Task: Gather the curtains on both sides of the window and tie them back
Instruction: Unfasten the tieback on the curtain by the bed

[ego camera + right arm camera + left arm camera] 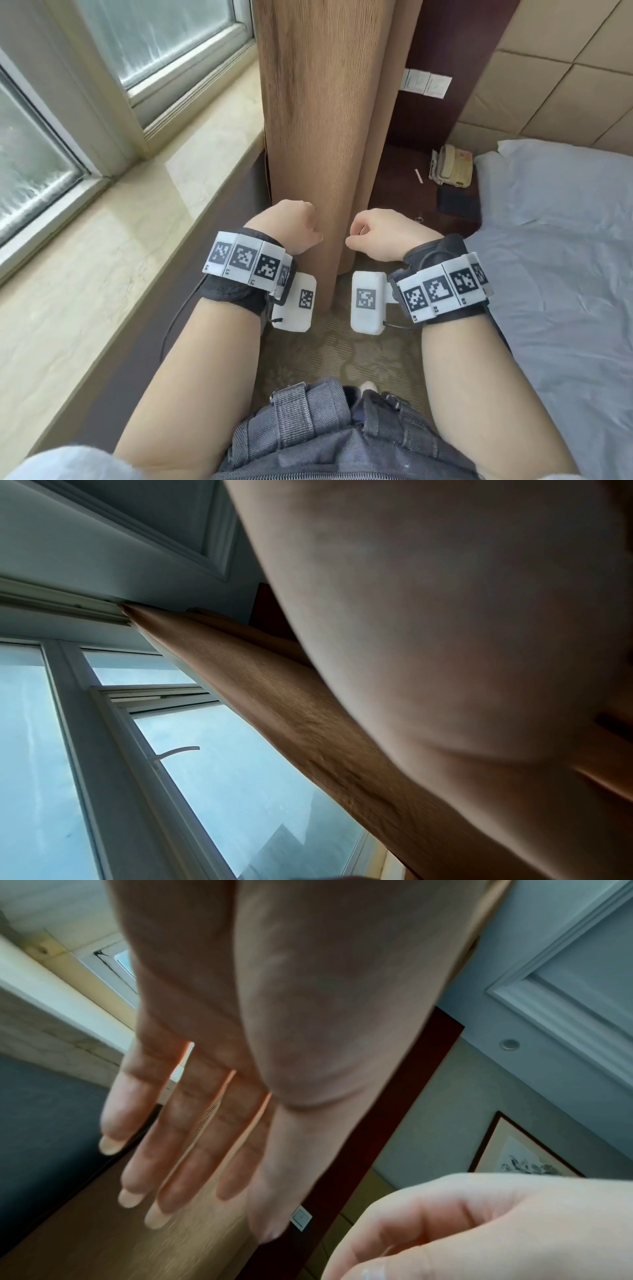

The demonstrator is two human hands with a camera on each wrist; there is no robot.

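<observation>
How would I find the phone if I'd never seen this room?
Look right of the brown curtain to the dark bedside table next to the bed. The phone sits on the table's far right corner. It is beige with a curly cord, paler than the black pad beside it.

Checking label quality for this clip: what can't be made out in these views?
Right hand fingers: the palm fills the right wrist view and the head view shows only its back, so any grip is unclear.
Left hand contact with curtain: blurred in left wrist view, fingers hidden in head view.
Tie-back: in no view.
Other curtain: out of frame.
</observation>
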